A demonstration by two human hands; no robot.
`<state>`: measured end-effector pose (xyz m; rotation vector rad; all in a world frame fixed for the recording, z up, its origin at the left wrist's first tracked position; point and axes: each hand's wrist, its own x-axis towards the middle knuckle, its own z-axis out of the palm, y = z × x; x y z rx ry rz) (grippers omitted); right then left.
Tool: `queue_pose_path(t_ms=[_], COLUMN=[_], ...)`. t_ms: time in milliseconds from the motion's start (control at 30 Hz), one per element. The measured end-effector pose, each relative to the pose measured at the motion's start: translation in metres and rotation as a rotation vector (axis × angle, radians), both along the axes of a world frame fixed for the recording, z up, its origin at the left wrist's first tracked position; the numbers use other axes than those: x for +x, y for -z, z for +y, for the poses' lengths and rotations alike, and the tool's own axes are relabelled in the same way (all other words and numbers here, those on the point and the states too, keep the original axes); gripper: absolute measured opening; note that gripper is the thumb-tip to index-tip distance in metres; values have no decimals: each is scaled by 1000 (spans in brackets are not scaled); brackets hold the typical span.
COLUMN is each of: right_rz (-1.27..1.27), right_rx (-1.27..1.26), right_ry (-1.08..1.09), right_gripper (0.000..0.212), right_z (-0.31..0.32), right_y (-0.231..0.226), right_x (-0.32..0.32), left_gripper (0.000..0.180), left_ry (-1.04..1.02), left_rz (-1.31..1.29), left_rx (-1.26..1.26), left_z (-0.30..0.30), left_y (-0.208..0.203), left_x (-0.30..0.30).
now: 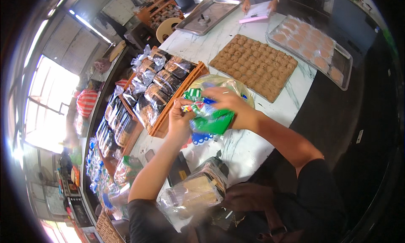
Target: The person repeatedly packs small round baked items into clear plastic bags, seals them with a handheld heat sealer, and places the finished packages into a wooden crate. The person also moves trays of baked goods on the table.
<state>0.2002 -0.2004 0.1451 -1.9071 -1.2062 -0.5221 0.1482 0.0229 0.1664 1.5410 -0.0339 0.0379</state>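
Note:
My left hand [180, 118] pinches a bright, multicoloured plastic wrapper. Close beside it, my right hand [232, 106] is smeared by motion, so its grip does not show. Below the right hand hangs a green plastic piece [215, 123], also blurred. Blue scalloped plastic [201, 137] shows under it, against the marble-patterned tabletop [249, 144]. Behind my hands lies a clear plastic bag [215, 80] with coloured pieces at its edge, partly hidden by my fingers. Nearer to me, a bagged sliced loaf [194, 192] rests on the table.
An orange crate [162, 127] of bagged loaves stands left, more bagged bread beyond it. A sheet of brown buns [255, 66] lies ahead. Farther right is a tray [348, 66] with pale rounds under plastic. Another metal tray [219, 11] lies far off, near a co-worker's hands [272, 6] and papers.

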Motion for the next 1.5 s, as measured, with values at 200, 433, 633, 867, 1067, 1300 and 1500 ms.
queue_pose_path(t_ms=[200,433,633,867,1067,1300,1500], right_rz=[452,367,477,368,237,-114,-161], right_rx=[122,-72,-252,-210,-275,-625,-508], right_ry=[564,383,93,222,-569,-803,-734], right_gripper=[28,25,15,41,46,11,7], right_z=[-30,-12,20,-19,-34,1,-19], right_y=[116,80,95,41,-84,-88,-105], right_x=[3,-32,-51,-48,-136,-176,-195], left_gripper=[39,40,40,41,19,27,33], left_ry=[-9,474,465,424,569,934,972], left_rz=[-453,-444,-236,-113,-54,230,380], left_rx=[754,1219,1378,1063,608,1042,1292], left_z=[-41,-68,-56,16,30,-21,-26], left_y=[118,186,175,33,-139,-126,-92], left_x=[50,101,108,7,-129,-190,-212])
